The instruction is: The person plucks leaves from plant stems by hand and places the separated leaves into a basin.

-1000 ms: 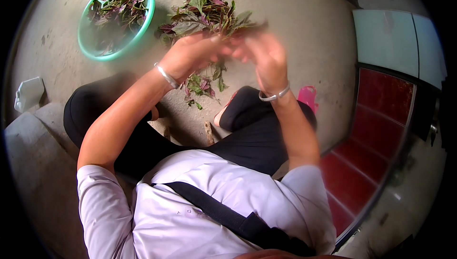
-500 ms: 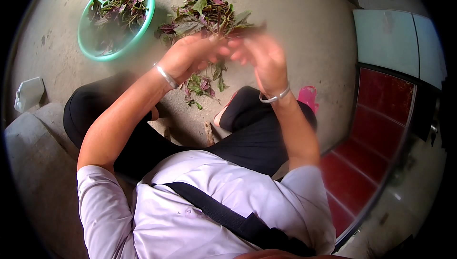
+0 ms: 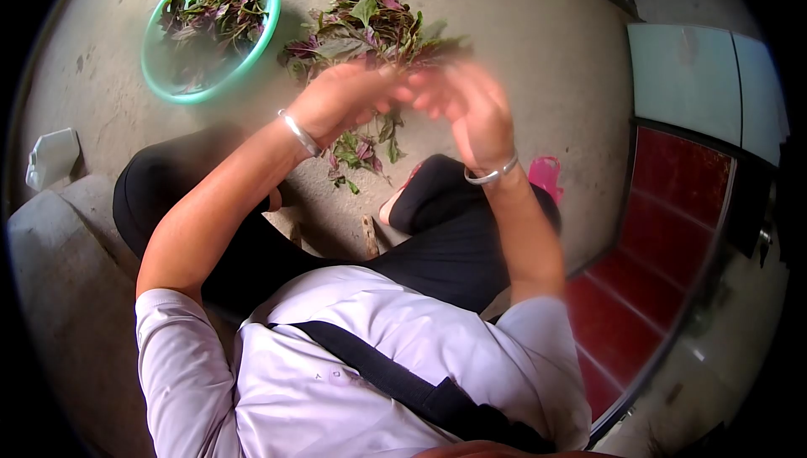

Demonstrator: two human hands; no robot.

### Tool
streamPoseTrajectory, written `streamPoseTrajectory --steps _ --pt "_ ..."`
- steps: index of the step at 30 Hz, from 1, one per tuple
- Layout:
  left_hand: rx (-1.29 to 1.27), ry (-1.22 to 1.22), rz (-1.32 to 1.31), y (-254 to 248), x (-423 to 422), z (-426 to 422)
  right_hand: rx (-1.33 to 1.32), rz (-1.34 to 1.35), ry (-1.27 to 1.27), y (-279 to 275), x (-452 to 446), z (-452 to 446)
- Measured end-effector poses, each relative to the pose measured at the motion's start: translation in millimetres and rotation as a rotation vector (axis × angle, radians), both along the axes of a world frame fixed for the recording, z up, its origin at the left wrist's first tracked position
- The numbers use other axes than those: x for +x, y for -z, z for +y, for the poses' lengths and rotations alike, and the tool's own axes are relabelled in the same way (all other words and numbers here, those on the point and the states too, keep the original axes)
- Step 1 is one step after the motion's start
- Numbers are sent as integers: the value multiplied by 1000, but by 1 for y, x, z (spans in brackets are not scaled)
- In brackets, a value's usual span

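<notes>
My left hand (image 3: 345, 98) and my right hand (image 3: 476, 109) meet fingertip to fingertip, both with curled fingers and a bracelet at the wrist. A blurred sprig of red amaranth (image 3: 447, 51) shows at the fingertips, apparently pinched between the hands; its stem is hidden. Just beyond, a heap of green-and-purple amaranth (image 3: 370, 16) lies on the floor. Below my hands are some loose amaranth leaves (image 3: 357, 152). To the upper left stands a turquoise basin (image 3: 274, 5) with picked amaranth greens (image 3: 220, 16) in it.
Concrete floor (image 3: 538, 29) surrounds the heap. A pink plastic item (image 3: 545, 175) lies beside my right knee. At the far left is a whitish plastic container (image 3: 54, 158). Along the right runs a cabinet (image 3: 685, 71) above red tiles (image 3: 677, 176).
My hands stay together over the heap, with the right fingers shifting slightly and still blurred. The whole view has moved a little; basin and heap look otherwise the same.
</notes>
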State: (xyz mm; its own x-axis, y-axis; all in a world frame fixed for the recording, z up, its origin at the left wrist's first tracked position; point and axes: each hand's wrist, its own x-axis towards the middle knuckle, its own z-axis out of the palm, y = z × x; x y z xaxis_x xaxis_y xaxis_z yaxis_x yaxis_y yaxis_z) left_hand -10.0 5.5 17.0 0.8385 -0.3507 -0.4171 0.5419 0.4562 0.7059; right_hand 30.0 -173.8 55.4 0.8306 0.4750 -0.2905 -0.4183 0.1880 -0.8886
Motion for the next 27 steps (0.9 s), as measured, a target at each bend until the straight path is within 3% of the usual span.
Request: streamPoseTrajectory --steps 4,6,7,10,14,16,18,20,24,27 --pt "12 -76 50 4 -2 1 -208 -80 15 6 -1 0" --pt "182 -146 94 13 3 7 -276 -149 12 9 2 1" --pt "115 -271 144 18 5 12 -277 -138 3 11 3 0" --pt "282 -509 186 29 18 49 -299 -126 -16 15 6 -1" --pt "69 -865 185 51 37 123 -323 -153 -61 15 7 1" --pt "58 -1050 379 38 42 149 -337 -172 -69 16 7 0" --pt "130 -1228 379 49 42 170 -340 -190 -74 19 7 -3" --pt "313 -1212 363 42 36 172 -363 -173 -60 30 11 -9" --pt "163 -1168 335 51 46 162 -524 -73 -61 67 30 -8" --pt "142 -947 224 40 50 139 -670 -58 -140 118 35 5"
